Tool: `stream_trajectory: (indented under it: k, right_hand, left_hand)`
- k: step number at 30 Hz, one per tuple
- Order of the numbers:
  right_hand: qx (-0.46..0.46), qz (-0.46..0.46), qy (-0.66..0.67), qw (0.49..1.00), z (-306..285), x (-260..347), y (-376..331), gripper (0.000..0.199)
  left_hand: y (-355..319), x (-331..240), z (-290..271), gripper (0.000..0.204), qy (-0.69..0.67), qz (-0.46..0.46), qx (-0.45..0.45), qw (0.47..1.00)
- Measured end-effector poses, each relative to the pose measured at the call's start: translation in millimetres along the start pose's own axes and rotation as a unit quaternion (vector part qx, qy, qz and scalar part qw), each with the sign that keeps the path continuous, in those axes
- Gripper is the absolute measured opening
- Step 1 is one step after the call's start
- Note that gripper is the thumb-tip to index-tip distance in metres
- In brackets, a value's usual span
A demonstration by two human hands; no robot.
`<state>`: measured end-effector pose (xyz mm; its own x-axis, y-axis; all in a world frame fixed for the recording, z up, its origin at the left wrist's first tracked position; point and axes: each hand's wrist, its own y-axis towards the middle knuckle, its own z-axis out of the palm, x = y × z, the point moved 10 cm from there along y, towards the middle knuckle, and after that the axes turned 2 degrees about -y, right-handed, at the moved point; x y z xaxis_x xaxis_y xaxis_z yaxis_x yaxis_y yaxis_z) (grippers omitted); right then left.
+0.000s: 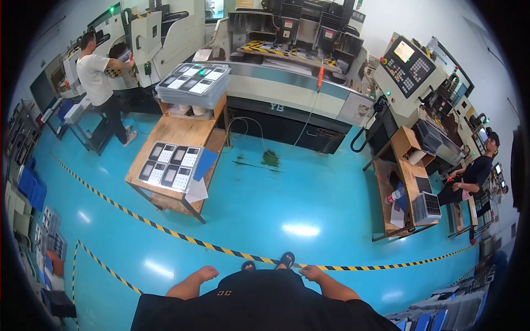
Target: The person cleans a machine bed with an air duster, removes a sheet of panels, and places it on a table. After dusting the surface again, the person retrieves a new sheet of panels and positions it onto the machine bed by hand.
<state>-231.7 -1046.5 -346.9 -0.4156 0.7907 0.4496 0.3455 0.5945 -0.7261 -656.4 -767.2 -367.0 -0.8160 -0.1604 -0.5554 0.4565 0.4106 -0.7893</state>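
Observation:
My left hand (207, 273) hangs beside my body over the blue floor, its fingers loosely curled and nothing showing in them. On the other side, my right hand (312, 272) is held low with the fingers curled in, and no object shows in it either. Both hands are apart from any surface. Ahead to the left, a wooden table (170, 128) carries flat grey-and-white panels (170, 165) with dark windows and button areas. A stack of similar panels in clear trays (194, 83) rests on a raised wooden shelf at its far end.
A large machine (287, 83) with a control panel (408, 66) stands ahead. At the right is another wooden table (406, 182) with stacked panels. One person (99, 77) works far left, another (472, 174) stands right. Yellow-black floor tape (193, 240) crosses before me.

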Motion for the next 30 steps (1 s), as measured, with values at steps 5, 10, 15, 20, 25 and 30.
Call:
stream_trajectory:
  k: [5, 10, 15, 20, 25, 30]
  right_hand:
    - [0.062, 0.005, -0.009, 0.998, 37, -9, -15, 0.05]
    - [0.062, 0.014, -0.032, 0.997, 36, -35, -13, 0.047]
    - [0.143, 0.164, 0.108, 0.97, 30, -32, -31, 0.04]
    - [0.189, 0.116, 0.069, 0.973, 25, 12, -63, 0.04]
    - [0.172, -0.078, 0.017, 0.982, 24, 34, -74, 0.045]
    - [0.174, -0.094, 0.076, 0.977, 1, 62, -120, 0.047]
  left_hand:
    - [-1, 20, -2, 0.036, 0.021, -0.011, 0.01, 1.0]
    - [-9, 14, 6, 0.036, 0.01, -0.006, 0.023, 1.0]
    - [-10, 5, 10, 0.035, 0.006, -0.007, 0.019, 1.0]
    - [-15, -6, 4, 0.034, -0.035, 0.006, 0.002, 0.999]
    - [-17, -2, 5, 0.034, -0.023, -0.001, 0.007, 1.0]
    - [-12, 7, 7, 0.033, -0.021, -0.031, 0.028, 0.999]
